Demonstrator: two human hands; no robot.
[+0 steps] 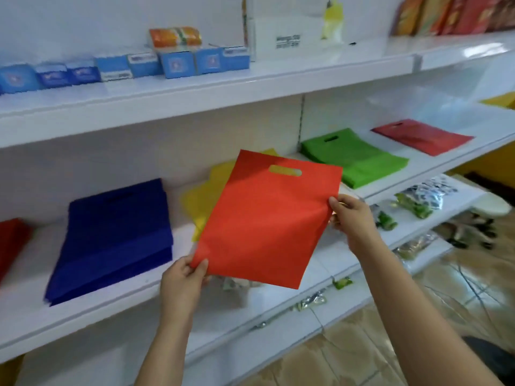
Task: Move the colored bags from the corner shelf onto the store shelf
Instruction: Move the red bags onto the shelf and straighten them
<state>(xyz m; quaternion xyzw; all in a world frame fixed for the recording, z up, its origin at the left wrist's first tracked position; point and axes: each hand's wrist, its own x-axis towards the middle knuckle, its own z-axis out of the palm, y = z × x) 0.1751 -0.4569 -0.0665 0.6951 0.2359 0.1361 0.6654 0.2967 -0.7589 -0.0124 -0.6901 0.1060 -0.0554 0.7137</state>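
Orange bag [267,218] sits mid-frame, held flat and tilted in front of the middle shelf [111,299], its cut-out handle at the top. Your left hand [182,282] pinches its lower left corner, thumb on the front face, fingers curled behind. Your right hand [352,218] pinches the right edge about halfway up, thumb on front, fingers behind. The bag is off the shelf surface, hanging between both hands.

Behind it, on the same shelf: yellow bags [206,196], partly hidden by the orange one. Left of those, a blue stack [117,235] lies flat, near the front lip. Far left edge of the frame, a red stack [11,240], mostly cut off. Right of centre, a green stack [354,158], then a second red stack [423,136] toward the right, apart from the green.

Upper left: a row of blue boxes [125,68] on the top shelf, with an orange pack [175,37] resting on them. Upper right: upright red-orange packets [457,15], blurred.

Lower right: the bottom shelf carries scattered green-and-silver packets [415,204]; tiled floor [362,344] below.
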